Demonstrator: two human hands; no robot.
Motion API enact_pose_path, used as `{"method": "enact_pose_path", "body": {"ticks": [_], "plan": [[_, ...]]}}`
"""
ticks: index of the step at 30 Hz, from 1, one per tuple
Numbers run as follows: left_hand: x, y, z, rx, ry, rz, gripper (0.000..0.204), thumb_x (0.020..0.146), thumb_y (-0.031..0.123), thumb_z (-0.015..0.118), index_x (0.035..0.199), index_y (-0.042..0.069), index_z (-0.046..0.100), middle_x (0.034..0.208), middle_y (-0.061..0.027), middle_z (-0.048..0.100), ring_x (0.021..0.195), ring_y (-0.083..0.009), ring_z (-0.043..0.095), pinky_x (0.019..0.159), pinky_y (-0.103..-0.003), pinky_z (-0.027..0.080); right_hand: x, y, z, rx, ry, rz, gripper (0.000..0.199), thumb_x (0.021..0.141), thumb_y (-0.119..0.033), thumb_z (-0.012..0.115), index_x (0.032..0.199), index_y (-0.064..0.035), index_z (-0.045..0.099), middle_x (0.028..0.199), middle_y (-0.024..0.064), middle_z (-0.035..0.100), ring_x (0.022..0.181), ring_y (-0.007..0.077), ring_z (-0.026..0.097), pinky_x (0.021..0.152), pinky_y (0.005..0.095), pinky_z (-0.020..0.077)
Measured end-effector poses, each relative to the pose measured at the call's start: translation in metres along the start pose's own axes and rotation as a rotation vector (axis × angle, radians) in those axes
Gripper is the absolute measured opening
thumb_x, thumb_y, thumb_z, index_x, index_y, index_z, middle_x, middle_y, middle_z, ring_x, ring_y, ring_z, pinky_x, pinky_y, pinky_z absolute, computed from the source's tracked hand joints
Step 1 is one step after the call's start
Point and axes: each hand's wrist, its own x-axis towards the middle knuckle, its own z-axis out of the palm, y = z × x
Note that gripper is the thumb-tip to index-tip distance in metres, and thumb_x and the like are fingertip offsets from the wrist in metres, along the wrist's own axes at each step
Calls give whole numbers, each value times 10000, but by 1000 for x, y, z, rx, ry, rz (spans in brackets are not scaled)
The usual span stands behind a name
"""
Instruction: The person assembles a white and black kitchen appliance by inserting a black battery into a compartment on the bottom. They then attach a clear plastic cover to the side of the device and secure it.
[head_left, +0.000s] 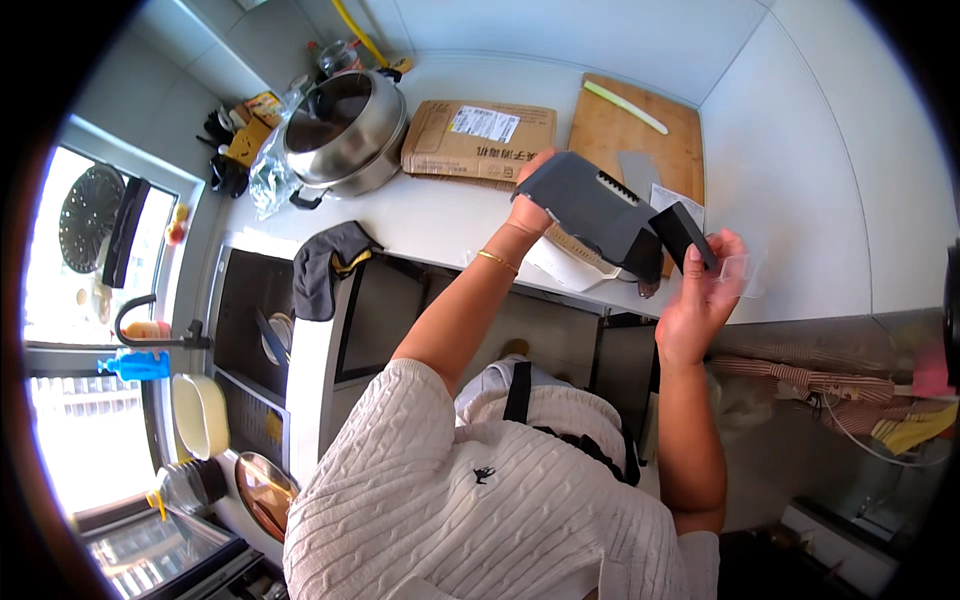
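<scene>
My left hand (532, 196) grips one end of a dark grey, box-shaped casing (585, 203), held tilted above the counter. A row of slots runs along the casing's upper edge. At its other end my right hand (694, 312) pinches a small black rectangular piece (678, 232) between thumb and fingers. Beside those fingers is a clear plastic piece (735, 270), slightly blurred; how it is held is hard to make out. The black piece is close to the casing, and I cannot tell whether they touch. Partly hidden under the casing lies white packing material (565, 265).
Behind my hands, a cardboard box (480, 140) lies on the white counter (440, 225). A wooden cutting board (650, 130) bearing a pale green stalk (625, 107) is at right. To the left stand a lidded steel pot (350, 130) and a sink (250, 300), with a grey cloth (330, 265) over the edge.
</scene>
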Motion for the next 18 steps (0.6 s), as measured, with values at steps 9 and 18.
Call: {"method": "enact_pose_path", "body": {"ticks": [9, 18], "plan": [[-5, 4, -32, 213, -256, 24, 329, 847, 54, 546, 1175, 36, 529, 1127, -103, 584, 1005, -281, 574, 895, -317, 451, -5, 22, 12, -170, -93, -5, 352, 915, -80, 600, 1214, 8, 436, 1136, 70, 457, 1042, 140, 448, 921, 270, 363], [-21, 19, -38, -127, -248, -375, 537, 864, 143, 619, 1353, 83, 406, 1266, -127, 523, 1162, -262, 502, 1004, -348, 381, 1, 25, 12, -57, -147, 114, 361, 916, -48, 581, 1226, 0, 402, 1064, 92, 529, 935, 145, 551, 813, 269, 472]]}}
